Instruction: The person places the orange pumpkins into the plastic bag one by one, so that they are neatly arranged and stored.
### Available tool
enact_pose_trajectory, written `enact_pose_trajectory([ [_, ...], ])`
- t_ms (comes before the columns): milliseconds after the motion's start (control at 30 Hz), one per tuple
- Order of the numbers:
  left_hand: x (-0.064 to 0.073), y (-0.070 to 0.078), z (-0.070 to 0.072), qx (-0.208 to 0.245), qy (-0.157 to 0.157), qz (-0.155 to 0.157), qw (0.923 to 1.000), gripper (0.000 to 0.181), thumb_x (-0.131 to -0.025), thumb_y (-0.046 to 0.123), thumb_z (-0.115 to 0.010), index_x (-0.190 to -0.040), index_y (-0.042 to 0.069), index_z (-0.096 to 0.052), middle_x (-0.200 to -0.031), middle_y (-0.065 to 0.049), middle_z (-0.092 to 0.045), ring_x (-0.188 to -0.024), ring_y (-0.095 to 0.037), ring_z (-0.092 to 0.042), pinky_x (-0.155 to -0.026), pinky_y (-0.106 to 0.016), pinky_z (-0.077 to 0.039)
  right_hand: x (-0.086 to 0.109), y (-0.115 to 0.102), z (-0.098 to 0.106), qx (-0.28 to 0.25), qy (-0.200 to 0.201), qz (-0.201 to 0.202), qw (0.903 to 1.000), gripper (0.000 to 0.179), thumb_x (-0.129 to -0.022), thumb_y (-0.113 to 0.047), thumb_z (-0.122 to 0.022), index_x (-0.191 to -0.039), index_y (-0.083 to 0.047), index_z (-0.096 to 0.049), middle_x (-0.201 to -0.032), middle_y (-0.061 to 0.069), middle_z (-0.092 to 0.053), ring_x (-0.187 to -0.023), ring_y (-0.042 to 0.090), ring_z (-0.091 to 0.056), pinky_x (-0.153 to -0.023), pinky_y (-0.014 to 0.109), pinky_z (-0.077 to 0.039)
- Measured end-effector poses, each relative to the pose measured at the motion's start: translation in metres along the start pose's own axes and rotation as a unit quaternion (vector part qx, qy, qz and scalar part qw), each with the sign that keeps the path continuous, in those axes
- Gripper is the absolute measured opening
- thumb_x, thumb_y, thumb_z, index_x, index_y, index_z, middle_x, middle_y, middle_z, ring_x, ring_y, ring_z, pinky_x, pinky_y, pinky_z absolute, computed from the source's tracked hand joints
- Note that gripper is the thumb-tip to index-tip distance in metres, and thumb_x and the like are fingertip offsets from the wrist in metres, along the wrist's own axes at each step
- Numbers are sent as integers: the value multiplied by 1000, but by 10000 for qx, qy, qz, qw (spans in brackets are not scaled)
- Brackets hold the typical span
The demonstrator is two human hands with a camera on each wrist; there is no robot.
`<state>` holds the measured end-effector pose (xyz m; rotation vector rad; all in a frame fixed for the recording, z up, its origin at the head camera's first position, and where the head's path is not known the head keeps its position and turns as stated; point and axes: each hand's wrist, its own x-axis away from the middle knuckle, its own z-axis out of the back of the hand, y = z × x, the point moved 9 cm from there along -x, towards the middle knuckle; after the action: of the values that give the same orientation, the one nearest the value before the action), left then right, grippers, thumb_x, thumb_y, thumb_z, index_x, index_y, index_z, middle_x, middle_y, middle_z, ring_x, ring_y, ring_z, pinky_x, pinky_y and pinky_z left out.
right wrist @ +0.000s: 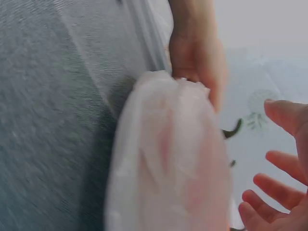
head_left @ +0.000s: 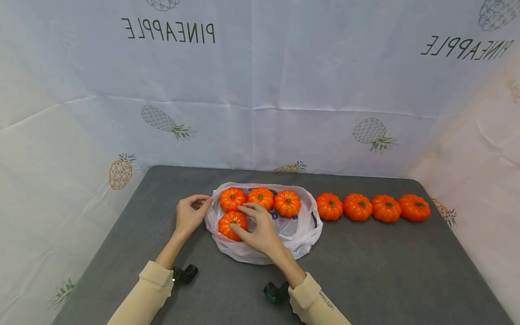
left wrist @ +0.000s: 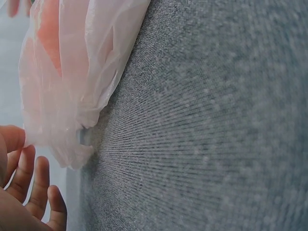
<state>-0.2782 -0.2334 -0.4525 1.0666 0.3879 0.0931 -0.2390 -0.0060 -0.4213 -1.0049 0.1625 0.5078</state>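
Note:
A white plastic bag (head_left: 248, 256) lies with its mouth spread wide, and several small orange pumpkins (head_left: 287, 204) sit inside it. At the bag's left rim my left hand (head_left: 189, 215) pinches the plastic between thumb and forefinger; the left wrist view shows the other fingers loosely bent beside the bag (left wrist: 72, 86). My right hand (head_left: 263, 231) hovers over the bag, its thumb overlapping the front-left pumpkin (head_left: 228, 224). Spread, gently bent fingers with nothing between them appear on the right hand (right wrist: 284, 192) in the right wrist view.
Several more orange pumpkins (head_left: 357, 206) stand in a row right of the bag, the nearest beside its rim. All rests on a dark grey table (head_left: 386, 271). A white cloth (head_left: 252, 90) printed with pineapples hangs behind and at the sides.

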Motion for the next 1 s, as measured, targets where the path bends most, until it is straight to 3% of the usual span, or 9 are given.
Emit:
enact_pose_trajectory([
  [233,0,0,0,3,11,-15,10000,16,-92,18,-77,-95,3,-80,-85,-17,-75,-68,-1,-58,-66,-13,-46,-2,-3,26,-76,193,119,9997,48,-87,-27,-81,-128,-7,-71,-134,16,-65,-126,33,-60,-105,59,-46],
  [467,-2,-1,0,-20,13,8,10000,15,-91,17,-77,-94,2,-79,-84,-15,-75,-68,-1,-57,-66,-13,-46,-1,2,52,65,343,254,9991,48,-88,-27,-81,-130,-9,-70,-134,8,-66,-127,29,-60,-102,52,-51],
  [800,-1,-1,-2,-59,41,-17,10000,15,-91,16,-77,-93,2,-79,-83,-16,-74,-67,-1,-57,-65,-13,-45,1,28,95,313,695,104,9970,48,-87,-23,-82,-130,-6,-70,-134,15,-65,-128,34,-60,-106,56,-50],
  [1000,-2,-2,-2,-79,69,20,9999,14,-91,16,-77,-93,3,-80,-83,-16,-75,-67,0,-57,-66,-13,-45,5,49,125,530,949,-213,9938,48,-87,-21,-81,-129,-2,-69,-132,19,-65,-124,39,-61,-104,61,-48],
])
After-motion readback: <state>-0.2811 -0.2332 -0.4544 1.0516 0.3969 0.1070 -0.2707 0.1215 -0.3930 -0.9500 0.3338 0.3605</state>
